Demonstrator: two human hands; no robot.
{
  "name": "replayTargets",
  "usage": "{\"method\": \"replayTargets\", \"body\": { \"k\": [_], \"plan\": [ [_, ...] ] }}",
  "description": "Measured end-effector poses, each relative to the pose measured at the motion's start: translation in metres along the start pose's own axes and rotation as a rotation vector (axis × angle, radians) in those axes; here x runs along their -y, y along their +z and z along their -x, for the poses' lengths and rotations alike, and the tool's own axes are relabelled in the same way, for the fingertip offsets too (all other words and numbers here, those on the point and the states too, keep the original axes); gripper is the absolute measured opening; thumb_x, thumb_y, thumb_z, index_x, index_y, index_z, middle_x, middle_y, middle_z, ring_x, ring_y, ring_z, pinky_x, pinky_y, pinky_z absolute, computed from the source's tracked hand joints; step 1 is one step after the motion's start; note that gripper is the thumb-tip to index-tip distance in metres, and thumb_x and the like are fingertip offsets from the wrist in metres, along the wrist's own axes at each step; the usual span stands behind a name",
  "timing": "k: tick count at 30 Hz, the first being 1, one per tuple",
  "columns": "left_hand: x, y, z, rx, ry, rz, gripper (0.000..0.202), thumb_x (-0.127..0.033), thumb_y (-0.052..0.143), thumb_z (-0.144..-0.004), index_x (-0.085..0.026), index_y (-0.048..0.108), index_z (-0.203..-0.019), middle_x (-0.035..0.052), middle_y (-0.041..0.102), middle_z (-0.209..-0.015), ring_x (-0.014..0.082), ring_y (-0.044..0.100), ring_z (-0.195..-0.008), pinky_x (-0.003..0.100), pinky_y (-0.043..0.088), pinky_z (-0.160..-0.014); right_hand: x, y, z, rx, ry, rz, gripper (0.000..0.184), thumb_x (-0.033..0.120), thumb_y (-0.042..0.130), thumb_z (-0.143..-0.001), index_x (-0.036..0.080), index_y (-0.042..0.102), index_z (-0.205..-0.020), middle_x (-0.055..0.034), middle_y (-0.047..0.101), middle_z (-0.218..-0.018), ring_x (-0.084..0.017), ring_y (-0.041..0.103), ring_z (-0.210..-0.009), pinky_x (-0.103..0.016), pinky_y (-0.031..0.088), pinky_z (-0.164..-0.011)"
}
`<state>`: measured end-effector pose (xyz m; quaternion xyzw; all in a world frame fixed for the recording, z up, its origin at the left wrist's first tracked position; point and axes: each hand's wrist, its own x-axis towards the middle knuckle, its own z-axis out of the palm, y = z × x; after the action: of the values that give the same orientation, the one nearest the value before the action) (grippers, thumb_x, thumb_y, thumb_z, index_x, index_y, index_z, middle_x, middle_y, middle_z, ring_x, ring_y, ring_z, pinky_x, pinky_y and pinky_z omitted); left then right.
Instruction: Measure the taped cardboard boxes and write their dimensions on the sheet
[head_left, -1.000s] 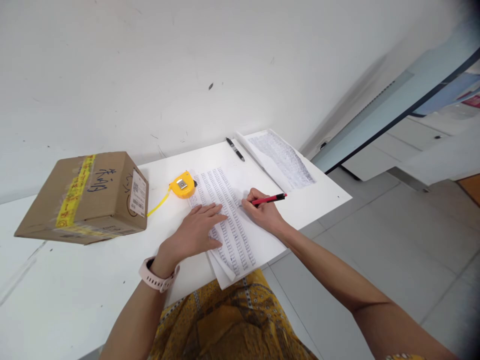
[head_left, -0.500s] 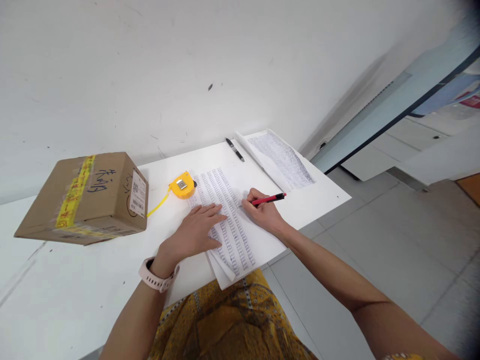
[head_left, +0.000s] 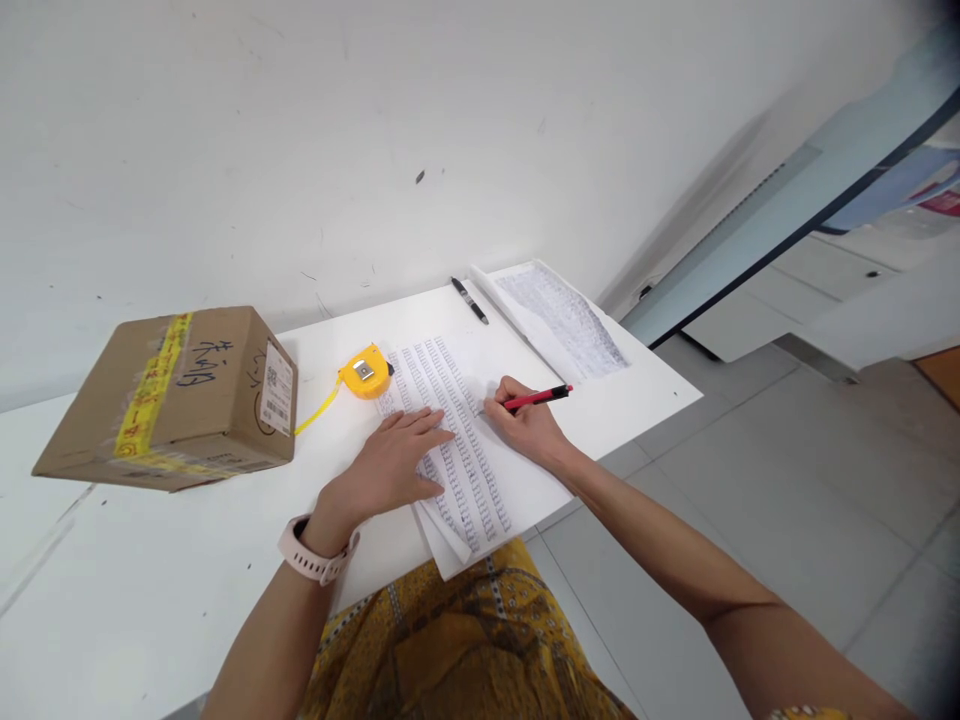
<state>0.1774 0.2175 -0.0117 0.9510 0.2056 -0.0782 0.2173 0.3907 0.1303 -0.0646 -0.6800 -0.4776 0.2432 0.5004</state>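
Observation:
My right hand (head_left: 523, 420) is closed around a red and black pen (head_left: 538, 398), its tip at the handwritten sheet of paper (head_left: 480, 480). Rows of small writing run in columns down this sheet, and its near corner curls up past the table edge. Flat across the sheet's left side lies my left hand (head_left: 397, 462), fingers spread, with a pale pink band on the wrist. Just beyond those fingers sits a yellow tape measure (head_left: 365, 371), its blade reaching left to the cardboard box.
A taped cardboard box (head_left: 180, 395) stands on the left of the white table (head_left: 150, 600). Near the wall lie a black pen (head_left: 469, 301) and another stack of densely written paper (head_left: 566, 320). The table's right edge drops to a tiled floor (head_left: 750, 450).

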Motion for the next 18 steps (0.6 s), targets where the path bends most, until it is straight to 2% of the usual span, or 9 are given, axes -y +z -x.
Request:
{"method": "replayTargets", "body": {
  "k": [18],
  "plan": [
    [0.0017, 0.0023, -0.0009, -0.017, 0.012, 0.028, 0.065, -0.025, 0.078, -0.074, -0.022, 0.056, -0.136, 0.0127, 0.037, -0.157, 0.0289, 0.032, -0.147, 0.052, 0.022, -0.120, 0.0004, 0.0004, 0.0005, -0.014, 0.015, -0.005, 0.025, 0.026, 0.057, -0.076, 0.023, 0.036, -0.063, 0.0063, 0.034, -0.058, -0.011, 0.031, -0.056, -0.028, 0.024, -0.054]
  ]
}}
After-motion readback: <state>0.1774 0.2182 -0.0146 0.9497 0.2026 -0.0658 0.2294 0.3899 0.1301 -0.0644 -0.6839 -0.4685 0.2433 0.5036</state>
